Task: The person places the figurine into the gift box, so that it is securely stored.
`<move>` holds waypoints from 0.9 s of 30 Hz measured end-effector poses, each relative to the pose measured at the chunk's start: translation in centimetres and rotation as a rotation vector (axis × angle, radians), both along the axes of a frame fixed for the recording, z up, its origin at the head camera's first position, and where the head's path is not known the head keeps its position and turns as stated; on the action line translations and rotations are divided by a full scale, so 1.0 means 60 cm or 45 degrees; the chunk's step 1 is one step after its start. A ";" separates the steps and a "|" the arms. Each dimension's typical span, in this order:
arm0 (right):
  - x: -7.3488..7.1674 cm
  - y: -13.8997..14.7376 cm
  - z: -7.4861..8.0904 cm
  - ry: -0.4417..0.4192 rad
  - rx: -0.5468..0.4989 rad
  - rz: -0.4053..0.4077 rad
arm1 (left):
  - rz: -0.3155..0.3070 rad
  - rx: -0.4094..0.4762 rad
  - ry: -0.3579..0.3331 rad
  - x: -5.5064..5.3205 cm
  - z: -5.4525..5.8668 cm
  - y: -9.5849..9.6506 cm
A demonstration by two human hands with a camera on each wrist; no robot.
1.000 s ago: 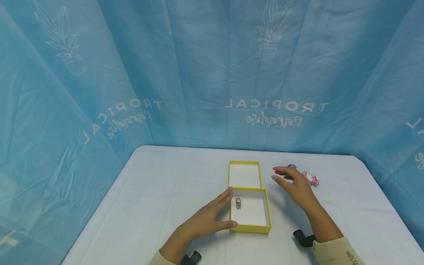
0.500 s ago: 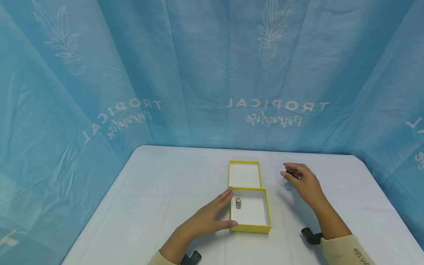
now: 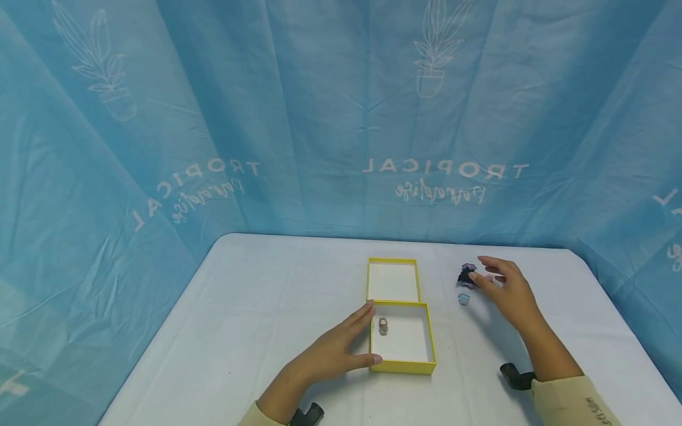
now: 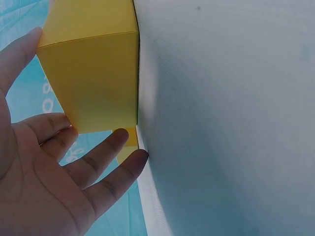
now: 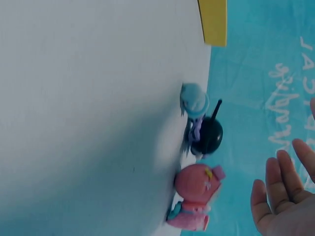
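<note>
My left hand (image 3: 334,353) lies along the left side of a yellow box (image 3: 405,368) with a white inside, its fingers fairly straight and touching the walls. The left wrist view shows fingertips at the yellow wall (image 4: 93,83). A small greyish figurine (image 3: 383,326) lies inside the box, towards the left. To the right, my right hand (image 3: 511,293) hovers with loosely bent fingers beside a black-and-purple figurine (image 3: 466,276). A light blue figurine (image 3: 464,299) lies nearer me. The pink figurine (image 5: 194,184), mostly hidden by the hand in the head view, shows in the right wrist view.
A second shallow yellow-edged tray, likely the box's lid (image 3: 394,260), lies directly behind the box. The white-covered table (image 3: 256,307) is enclosed by a blue printed curtain (image 3: 319,118). Dark wrist-camera mounts (image 3: 515,377) stick out below the wrists.
My right hand has moved to the right across the figurines, uncovering the black-and-purple and light blue ones and covering the pink one. My left hand and the box have stayed put.
</note>
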State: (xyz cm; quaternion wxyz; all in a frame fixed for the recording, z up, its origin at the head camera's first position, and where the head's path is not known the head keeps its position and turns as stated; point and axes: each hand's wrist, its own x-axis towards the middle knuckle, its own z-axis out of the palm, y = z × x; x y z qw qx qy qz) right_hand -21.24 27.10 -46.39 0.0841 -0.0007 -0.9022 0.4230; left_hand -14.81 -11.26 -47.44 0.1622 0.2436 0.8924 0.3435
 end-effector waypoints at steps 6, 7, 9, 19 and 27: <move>-0.006 0.019 -0.003 -0.088 0.006 -0.015 | 0.003 -0.004 0.012 -0.001 -0.002 0.000; -0.007 0.022 -0.004 -0.104 0.011 -0.020 | 0.004 -0.005 0.015 -0.001 -0.002 0.000; -0.010 0.027 -0.005 -0.133 0.012 -0.026 | 0.004 -0.004 0.017 -0.001 -0.003 0.000; -0.023 0.053 -0.012 -0.341 0.022 0.002 | 0.003 0.011 0.015 -0.002 -0.005 -0.001; -0.025 0.065 -0.022 -0.436 0.007 0.069 | 0.004 0.020 -0.001 -0.001 -0.004 -0.002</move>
